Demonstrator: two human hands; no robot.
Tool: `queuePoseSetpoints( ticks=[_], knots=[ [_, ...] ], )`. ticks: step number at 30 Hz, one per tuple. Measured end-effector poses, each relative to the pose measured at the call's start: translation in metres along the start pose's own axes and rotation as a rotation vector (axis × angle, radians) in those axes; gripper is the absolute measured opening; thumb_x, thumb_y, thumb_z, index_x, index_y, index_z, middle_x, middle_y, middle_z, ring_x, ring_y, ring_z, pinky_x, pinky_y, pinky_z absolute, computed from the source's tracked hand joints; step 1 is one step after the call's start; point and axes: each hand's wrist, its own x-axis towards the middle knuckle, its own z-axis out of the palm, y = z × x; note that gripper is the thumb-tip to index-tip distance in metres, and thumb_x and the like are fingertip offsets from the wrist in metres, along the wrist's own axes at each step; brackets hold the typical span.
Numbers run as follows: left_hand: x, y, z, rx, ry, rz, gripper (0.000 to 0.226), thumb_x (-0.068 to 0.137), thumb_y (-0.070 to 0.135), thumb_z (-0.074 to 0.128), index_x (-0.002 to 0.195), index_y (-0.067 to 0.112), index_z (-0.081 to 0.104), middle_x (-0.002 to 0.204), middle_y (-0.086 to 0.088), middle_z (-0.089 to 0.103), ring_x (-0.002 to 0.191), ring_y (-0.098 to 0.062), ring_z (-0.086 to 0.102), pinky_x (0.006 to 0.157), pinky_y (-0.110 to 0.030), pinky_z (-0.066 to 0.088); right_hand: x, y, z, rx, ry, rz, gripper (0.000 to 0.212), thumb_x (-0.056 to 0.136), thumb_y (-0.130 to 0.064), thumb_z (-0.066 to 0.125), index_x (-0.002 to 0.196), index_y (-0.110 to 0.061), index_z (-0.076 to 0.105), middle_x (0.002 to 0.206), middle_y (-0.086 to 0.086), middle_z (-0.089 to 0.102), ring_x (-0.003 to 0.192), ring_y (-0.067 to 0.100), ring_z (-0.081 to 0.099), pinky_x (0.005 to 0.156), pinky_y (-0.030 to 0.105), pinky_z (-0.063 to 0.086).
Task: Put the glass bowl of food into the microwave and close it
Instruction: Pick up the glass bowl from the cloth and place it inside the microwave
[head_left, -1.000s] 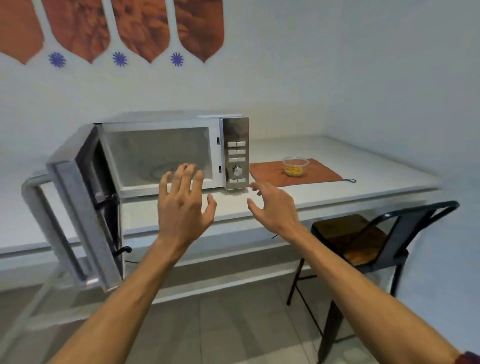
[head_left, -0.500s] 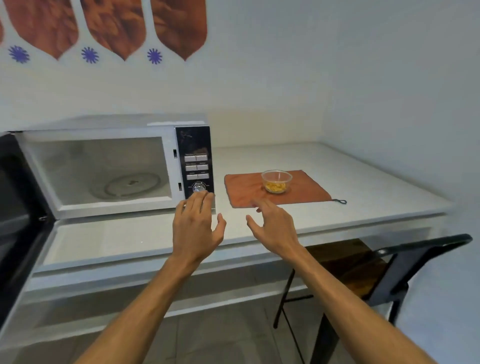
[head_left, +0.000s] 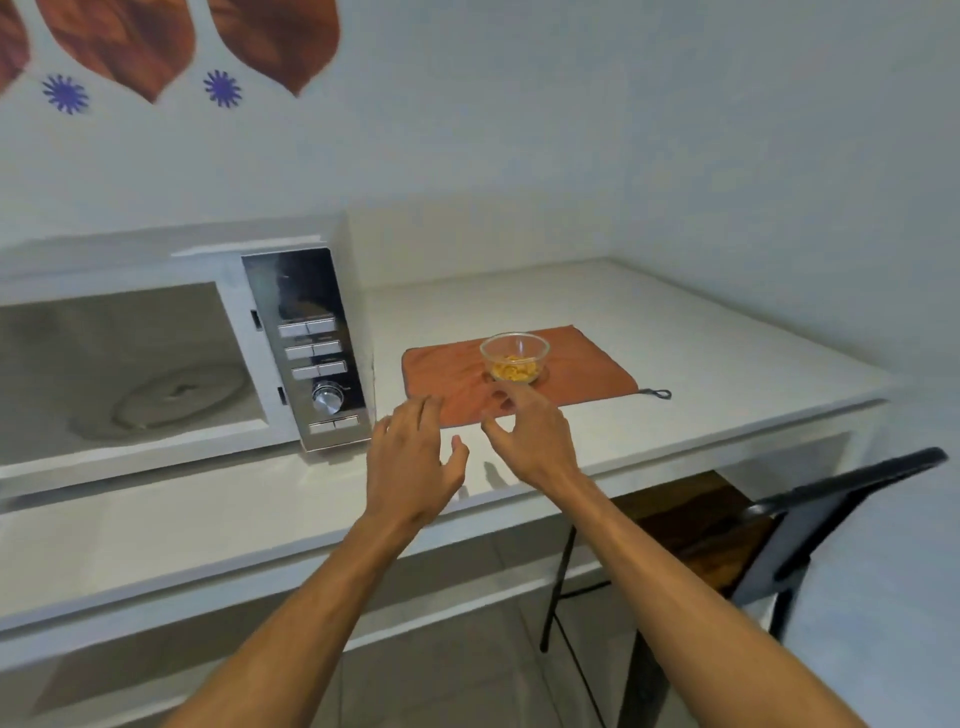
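A small glass bowl (head_left: 514, 358) with yellow food stands on an orange cloth (head_left: 582, 371) on the white counter. To its left the microwave (head_left: 311, 332) has its cavity exposed, with a round turntable inside; its door is out of frame. My left hand (head_left: 413, 460) hovers over the counter's front, fingers spread, holding nothing. My right hand (head_left: 530, 434) is just in front of the bowl, over the cloth's near edge, fingers apart and empty. Neither hand touches the bowl.
The white counter (head_left: 701, 364) runs into a corner, with walls behind and to the right. A black metal chair with a wooden seat (head_left: 727, 535) stands partly under the counter at the right. The floor below is tiled.
The view has swung right and closer, so the microwave door has left the frame. Both hands have moved forward and right, nearer to the bowl.
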Motion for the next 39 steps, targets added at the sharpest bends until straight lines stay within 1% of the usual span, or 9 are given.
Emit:
queuePoseSetpoints(
  ticks=[4,9,13,17,21,24,26,32,39],
  knots=[
    [0.023,0.002,0.025,-0.152,-0.036,-0.078,0.050,0.087,0.041,0.052,0.130,0.016,0.048,0.128,-0.010,0.059,0.103,-0.028,0.061,0.089,-0.040,0.049,0.017,0.017,-0.001,0.034,-0.009,0.057,0.030,0.087,-0.028,0.063,0.115,-0.019,0.064,0.110,0.000,0.068,0.094,0.017,0.063,0.079,0.036,0.054],
    [0.044,-0.005,0.063,-0.332,-0.187,-0.279,0.060,0.093,0.050,0.044,0.145,0.025,0.029,0.147,-0.009,0.042,0.128,-0.032,0.047,0.106,-0.048,0.037,0.042,0.037,0.004,0.144,0.009,0.232,0.026,0.085,-0.034,0.068,0.109,-0.028,0.062,0.113,-0.001,0.065,0.094,0.015,0.063,0.077,0.032,0.053],
    [0.066,0.000,0.090,-0.519,-0.177,-0.260,0.053,0.094,0.046,0.045,0.141,0.025,0.035,0.143,-0.007,0.047,0.125,-0.027,0.049,0.104,-0.044,0.039,0.061,0.061,0.014,0.216,0.036,0.351,0.063,0.075,-0.046,0.079,0.126,-0.020,0.052,0.119,0.000,0.062,0.105,0.018,0.061,0.085,0.036,0.054],
    [0.086,0.009,0.112,-0.666,-0.115,-0.334,0.043,0.092,0.045,0.050,0.128,0.022,0.046,0.124,-0.003,0.059,0.105,-0.021,0.059,0.083,-0.030,0.052,0.079,0.084,0.024,0.237,0.045,0.400,0.094,0.062,-0.053,0.085,0.136,-0.015,0.042,0.132,0.005,0.051,0.118,0.023,0.053,0.089,0.032,0.048],
    [0.104,0.016,0.129,-0.842,-0.061,-0.503,0.039,0.092,0.049,0.051,0.123,0.025,0.048,0.117,0.003,0.059,0.099,-0.015,0.059,0.069,-0.017,0.043,0.096,0.106,0.032,0.303,-0.017,0.480,0.114,0.056,-0.047,0.090,0.145,-0.016,0.025,0.139,0.008,0.047,0.123,0.025,0.048,0.094,0.031,0.042],
    [0.124,0.011,0.143,-0.822,-0.106,-0.580,0.040,0.094,0.042,0.050,0.124,0.015,0.048,0.119,-0.003,0.057,0.096,-0.016,0.052,0.064,-0.013,0.037,0.104,0.117,0.038,0.379,-0.047,0.497,0.111,0.054,-0.044,0.092,0.141,-0.022,0.026,0.117,-0.003,0.052,0.102,0.015,0.053,0.077,0.018,0.042],
    [0.134,0.009,0.153,-0.808,-0.131,-0.584,0.045,0.093,0.044,0.050,0.125,0.013,0.048,0.117,-0.002,0.056,0.098,-0.016,0.052,0.075,-0.021,0.039,0.111,0.123,0.041,0.407,-0.042,0.490,0.100,0.053,-0.045,0.092,0.131,-0.027,0.031,0.103,-0.012,0.053,0.091,0.008,0.056,0.066,0.013,0.041],
    [0.163,0.008,0.179,-0.945,-0.192,-0.666,0.039,0.090,0.038,0.054,0.121,0.014,0.055,0.115,-0.003,0.064,0.101,-0.019,0.060,0.089,-0.035,0.049,0.120,0.133,0.058,0.480,0.005,0.533,0.088,0.048,-0.049,0.089,0.123,-0.033,0.046,0.107,-0.007,0.068,0.098,0.016,0.067,0.086,0.042,0.056],
    [0.163,0.005,0.188,-1.035,-0.212,-0.720,0.038,0.087,0.029,0.052,0.123,0.019,0.056,0.115,-0.006,0.066,0.102,-0.020,0.063,0.094,-0.042,0.051,0.114,0.137,0.063,0.570,0.094,0.517,0.076,0.040,-0.049,0.092,0.106,-0.051,0.054,0.101,-0.014,0.071,0.093,0.007,0.068,0.083,0.041,0.058]
  ],
)
